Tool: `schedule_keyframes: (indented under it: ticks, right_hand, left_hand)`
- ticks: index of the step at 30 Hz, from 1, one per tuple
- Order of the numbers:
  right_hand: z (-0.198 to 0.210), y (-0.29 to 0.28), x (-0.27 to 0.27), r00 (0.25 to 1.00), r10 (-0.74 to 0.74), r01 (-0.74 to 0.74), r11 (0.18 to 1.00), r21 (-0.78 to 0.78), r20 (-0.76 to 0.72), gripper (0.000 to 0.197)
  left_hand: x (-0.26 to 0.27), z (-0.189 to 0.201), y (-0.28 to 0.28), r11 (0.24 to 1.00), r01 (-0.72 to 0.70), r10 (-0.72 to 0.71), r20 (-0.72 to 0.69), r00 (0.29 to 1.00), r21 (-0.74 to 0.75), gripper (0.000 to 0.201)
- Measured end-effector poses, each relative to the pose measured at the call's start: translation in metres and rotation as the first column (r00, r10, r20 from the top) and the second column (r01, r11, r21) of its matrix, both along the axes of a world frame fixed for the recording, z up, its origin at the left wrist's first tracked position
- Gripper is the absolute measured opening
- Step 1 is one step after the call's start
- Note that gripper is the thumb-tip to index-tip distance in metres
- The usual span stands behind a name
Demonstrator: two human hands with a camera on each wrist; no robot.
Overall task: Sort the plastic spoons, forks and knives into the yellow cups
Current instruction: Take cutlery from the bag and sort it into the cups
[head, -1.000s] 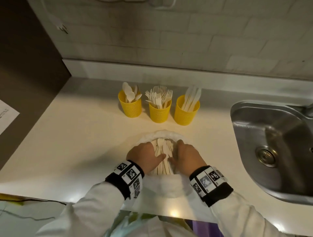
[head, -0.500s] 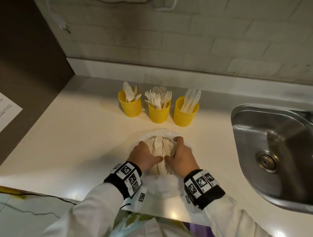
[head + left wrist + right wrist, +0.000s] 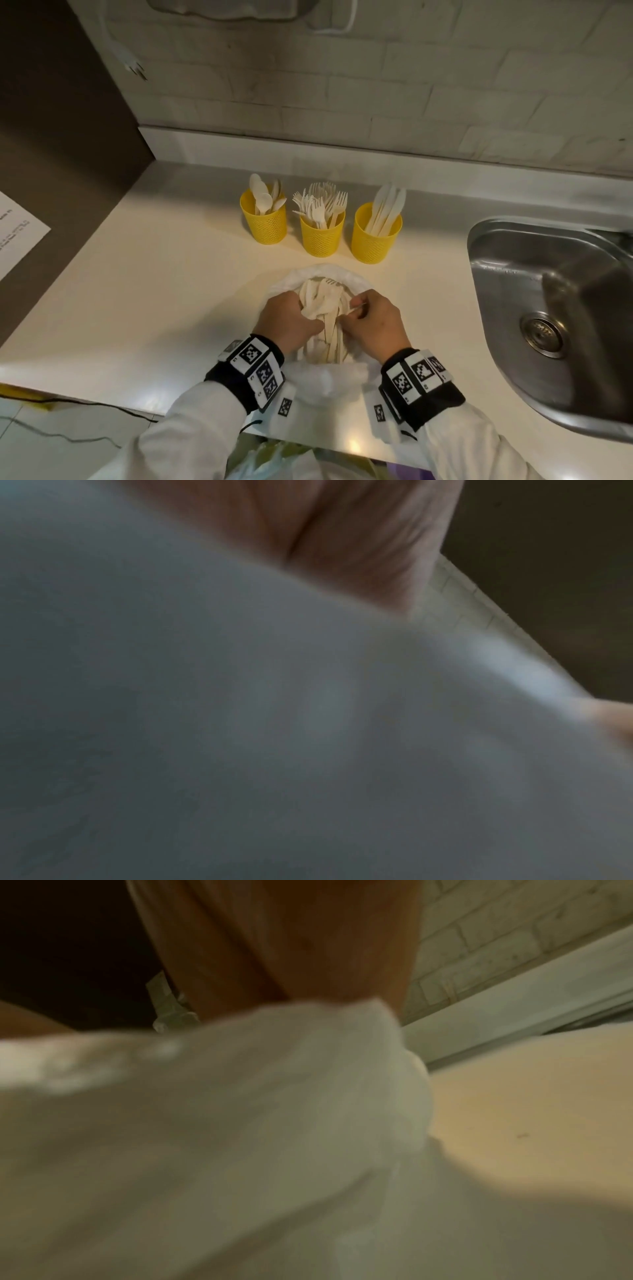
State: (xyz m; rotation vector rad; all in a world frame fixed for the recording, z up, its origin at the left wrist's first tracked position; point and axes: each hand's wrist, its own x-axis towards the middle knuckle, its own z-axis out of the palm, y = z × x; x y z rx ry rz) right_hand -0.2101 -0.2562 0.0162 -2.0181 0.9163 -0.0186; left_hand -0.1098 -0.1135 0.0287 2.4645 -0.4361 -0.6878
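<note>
Three yellow cups stand in a row at the back of the counter: one with spoons, one with forks, one with knives. In front of them lies a white plastic bag with a pile of pale cutlery in its open mouth. My left hand grips the crumpled left edge of the bag. My right hand pinches its right edge. Both wrist views are blurred: the bag fills them below a palm.
A steel sink is sunk into the counter on the right. A sheet of paper hangs on the dark panel at the left. A brick wall backs the counter. Another plastic bag hangs below the counter's front edge.
Both hands have drawn the bag's edges apart and bunched them; the cutlery pile now shows more between them. The head view has tilted slightly.
</note>
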Motion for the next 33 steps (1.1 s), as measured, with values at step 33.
schedule_keyframes:
  ticks: [33]
  right_hand:
    - [0.005,0.001,0.017,0.991,-0.129,0.127,0.925,0.359,-0.018,0.015]
  left_hand:
    - [-0.005,-0.004,-0.001,0.984,-0.005,-0.057,-0.343,0.938,-0.179,0.057]
